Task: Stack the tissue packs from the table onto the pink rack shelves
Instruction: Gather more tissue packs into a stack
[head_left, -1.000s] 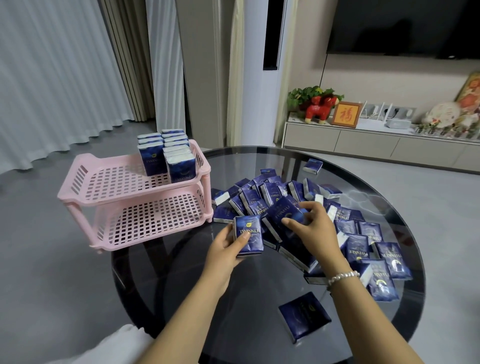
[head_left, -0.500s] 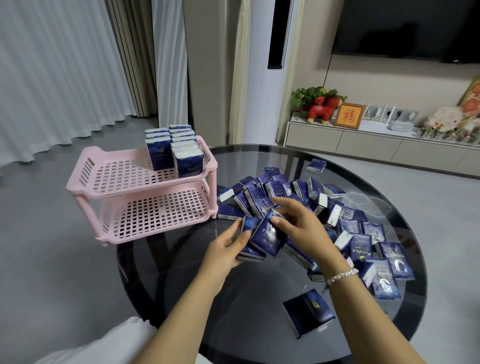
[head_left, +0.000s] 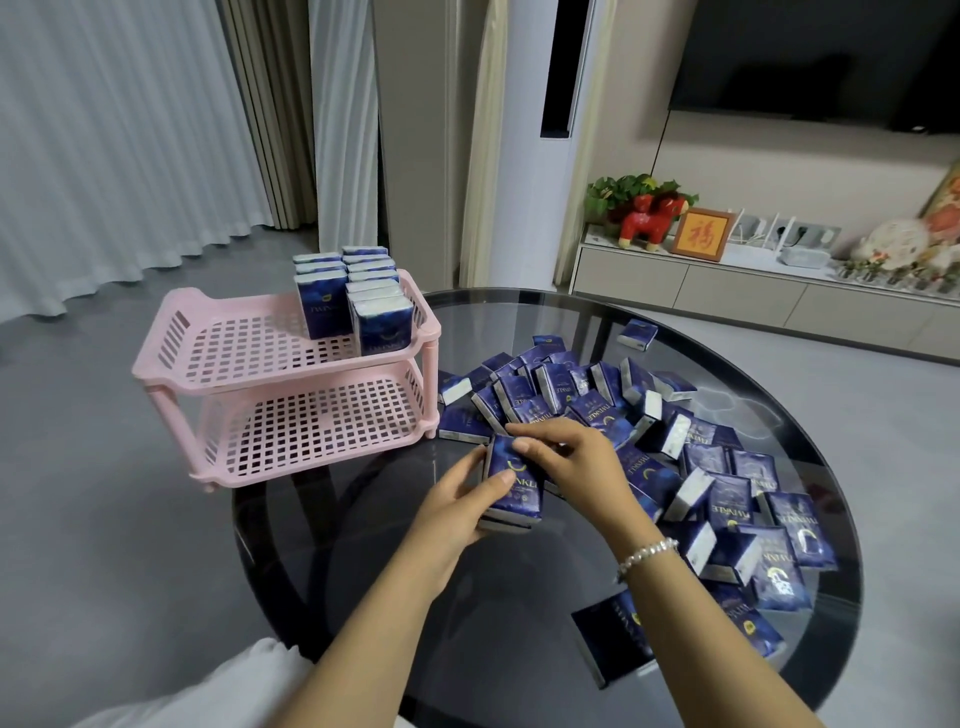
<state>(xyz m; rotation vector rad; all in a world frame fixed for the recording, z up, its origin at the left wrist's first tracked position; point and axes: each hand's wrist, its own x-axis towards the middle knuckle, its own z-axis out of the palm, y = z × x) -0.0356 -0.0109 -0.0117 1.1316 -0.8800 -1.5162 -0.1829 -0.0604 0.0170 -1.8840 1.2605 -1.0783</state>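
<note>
A two-tier pink rack (head_left: 171, 358) stands at the left edge of a round dark glass table (head_left: 519, 649). Several dark blue tissue packs (head_left: 374, 317) stand upright in two rows at the right end of its top shelf; the lower shelf (head_left: 311, 426) is bare. A loose heap of blue tissue packs (head_left: 727, 467) covers the table's middle and right. My left hand (head_left: 452, 512) holds a small stack of tissue packs (head_left: 514, 486) just in front of the rack. My right hand (head_left: 576, 457) rests on top of that stack, fingers over its upper edge.
One pack (head_left: 615, 644) lies alone near the table's front edge, another (head_left: 638, 332) at the far side. Beyond the table are grey floor, curtains (head_left: 130, 130), a white tall unit, and a low cabinet (head_left: 727, 291) with ornaments under a dark TV.
My right hand lifted a pack from the heap and brought it left onto the pack in my left hand. Both hands now hold the stack together.
</note>
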